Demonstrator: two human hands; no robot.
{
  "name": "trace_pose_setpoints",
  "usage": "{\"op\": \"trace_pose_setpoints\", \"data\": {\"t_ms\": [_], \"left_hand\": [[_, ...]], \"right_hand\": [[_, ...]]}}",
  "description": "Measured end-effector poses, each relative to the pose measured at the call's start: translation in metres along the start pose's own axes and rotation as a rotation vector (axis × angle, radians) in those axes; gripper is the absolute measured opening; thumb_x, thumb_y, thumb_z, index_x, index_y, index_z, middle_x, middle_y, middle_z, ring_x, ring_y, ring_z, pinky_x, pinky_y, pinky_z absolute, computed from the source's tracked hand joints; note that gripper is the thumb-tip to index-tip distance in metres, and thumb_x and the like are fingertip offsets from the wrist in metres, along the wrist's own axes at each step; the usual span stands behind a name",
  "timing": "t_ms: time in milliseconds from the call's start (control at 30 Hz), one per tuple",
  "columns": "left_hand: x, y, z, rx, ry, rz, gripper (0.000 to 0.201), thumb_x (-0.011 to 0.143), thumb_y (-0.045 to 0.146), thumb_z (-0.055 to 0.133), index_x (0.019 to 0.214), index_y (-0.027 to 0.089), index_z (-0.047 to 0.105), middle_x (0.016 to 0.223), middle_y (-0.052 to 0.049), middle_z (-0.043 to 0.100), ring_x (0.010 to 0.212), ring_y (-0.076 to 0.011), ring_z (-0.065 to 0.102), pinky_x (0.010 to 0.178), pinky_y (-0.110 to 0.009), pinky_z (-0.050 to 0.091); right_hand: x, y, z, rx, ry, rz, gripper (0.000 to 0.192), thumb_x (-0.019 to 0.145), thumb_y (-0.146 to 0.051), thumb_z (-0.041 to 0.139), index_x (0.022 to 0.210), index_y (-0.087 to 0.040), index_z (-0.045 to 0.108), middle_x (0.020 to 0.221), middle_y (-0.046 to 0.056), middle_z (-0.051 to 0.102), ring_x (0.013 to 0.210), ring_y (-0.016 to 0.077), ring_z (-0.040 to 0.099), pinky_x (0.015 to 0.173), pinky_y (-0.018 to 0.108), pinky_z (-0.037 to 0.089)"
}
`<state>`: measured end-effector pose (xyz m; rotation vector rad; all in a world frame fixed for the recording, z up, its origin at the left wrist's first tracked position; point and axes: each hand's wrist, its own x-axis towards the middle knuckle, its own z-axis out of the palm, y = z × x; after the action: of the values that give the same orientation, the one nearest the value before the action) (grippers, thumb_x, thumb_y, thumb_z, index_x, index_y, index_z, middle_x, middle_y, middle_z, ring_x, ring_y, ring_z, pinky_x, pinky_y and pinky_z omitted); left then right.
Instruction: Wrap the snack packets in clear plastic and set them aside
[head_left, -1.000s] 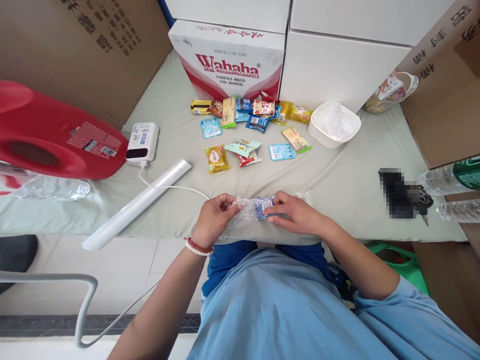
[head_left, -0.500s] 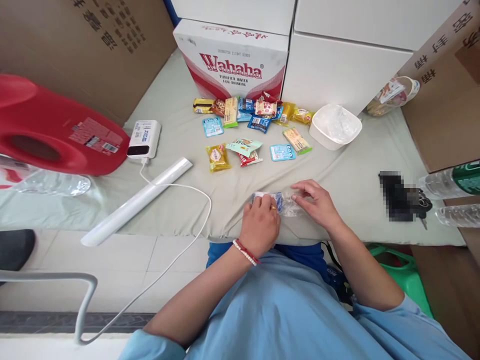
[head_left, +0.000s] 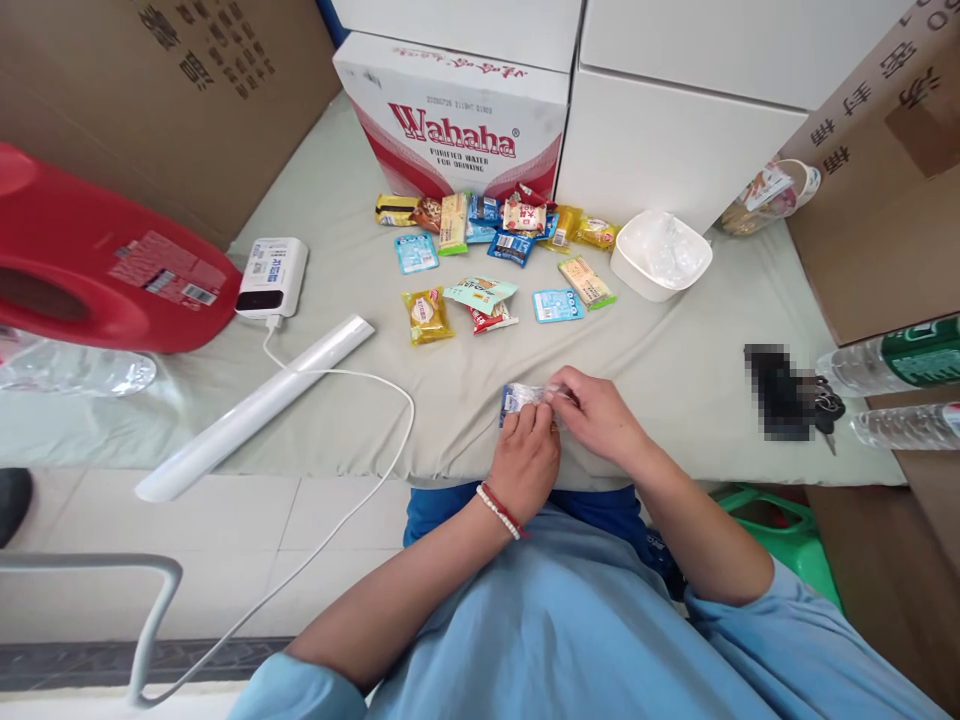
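Head view looks down on my two hands, which meet at the near edge of the pale green cloth-covered table (head_left: 675, 360). My left hand (head_left: 526, 462), with a red and white bead bracelet (head_left: 501, 510) at the wrist, presses its curled fingers down on a small crumpled clear plastic bag with a blue snack packet inside (head_left: 520, 398). My right hand (head_left: 596, 418) comes in from the other side and pinches the same bag between thumb and fingertips, so both hands are closed on it and touch one another over it. The bag lies flat on the cloth, just in front of my body. Farther back a scatter of small colourful snack packets (head_left: 487, 255) lies before a red and white cardboard carton printed Wahaha (head_left: 450, 125), with a white plastic bowl (head_left: 660, 255) beside them to the right. To the left sit a white power bank (head_left: 271, 277), its white cable (head_left: 352, 385), a long white roll (head_left: 255, 408) and a big red plastic jug (head_left: 105, 270) on its side.
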<state>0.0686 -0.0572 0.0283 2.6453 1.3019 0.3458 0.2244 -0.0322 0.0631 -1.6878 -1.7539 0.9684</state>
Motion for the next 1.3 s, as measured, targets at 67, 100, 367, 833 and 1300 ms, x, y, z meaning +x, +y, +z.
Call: {"op": "trace_pose_setpoints", "data": {"t_ms": [67, 100, 367, 833, 1300], "left_hand": [[-0.006, -0.008, -0.007, -0.104, 0.012, -0.033, 0.026, 0.092, 0.019, 0.056, 0.111, 0.010, 0.070, 0.112, -0.020, 0.065, 0.105, -0.0346, 0.061, 0.090, -0.051, 0.050], [-0.011, -0.015, -0.011, -0.195, 0.022, -0.036, 0.027, 0.089, 0.023, 0.060, 0.111, 0.010, 0.070, 0.115, -0.020, 0.065, 0.107, -0.0352, 0.061, 0.092, -0.052, 0.051], [-0.025, -0.066, -0.009, -0.617, 0.233, -0.579, 0.043, 0.095, 0.045, 0.059, 0.127, 0.017, 0.066, 0.116, -0.014, 0.066, 0.109, -0.0291, 0.065, 0.098, -0.048, 0.055], [-0.011, -0.019, 0.000, -0.334, 0.381, -0.072, 0.028, 0.095, 0.026, 0.060, 0.122, 0.020, 0.065, 0.124, -0.015, 0.068, 0.125, -0.0320, 0.060, 0.104, -0.052, 0.051], [-0.009, -0.059, -0.008, -0.494, 0.216, 0.274, 0.057, 0.094, 0.014, 0.055, 0.149, 0.031, 0.051, 0.133, -0.009, 0.071, 0.129, -0.0255, 0.065, 0.106, -0.044, 0.058]], "right_hand": [[0.013, -0.005, 0.014, 0.152, -0.079, 0.033, 0.015, 0.096, -0.035, 0.051, 0.090, -0.023, 0.059, 0.070, -0.003, 0.064, 0.064, 0.0154, 0.058, 0.063, 0.027, 0.043], [0.019, -0.005, 0.020, 0.223, -0.118, 0.065, 0.017, 0.097, -0.036, 0.050, 0.091, -0.023, 0.058, 0.066, -0.004, 0.062, 0.061, 0.0150, 0.058, 0.062, 0.026, 0.044], [0.023, 0.009, 0.036, 0.320, -0.126, 0.070, 0.015, 0.096, -0.036, 0.051, 0.098, -0.023, 0.057, 0.064, -0.006, 0.058, 0.058, 0.0137, 0.058, 0.063, 0.026, 0.046], [-0.030, 0.021, 0.036, 0.679, -0.058, 0.254, 0.043, 0.097, -0.061, 0.052, 0.117, -0.025, 0.062, 0.114, 0.007, 0.072, 0.102, 0.0229, 0.070, 0.092, 0.040, 0.060], [-0.033, 0.073, -0.017, 0.775, 0.174, 0.325, 0.053, 0.089, -0.058, 0.068, 0.133, -0.029, 0.062, 0.126, 0.006, 0.071, 0.108, 0.0234, 0.069, 0.091, 0.040, 0.061]]}}
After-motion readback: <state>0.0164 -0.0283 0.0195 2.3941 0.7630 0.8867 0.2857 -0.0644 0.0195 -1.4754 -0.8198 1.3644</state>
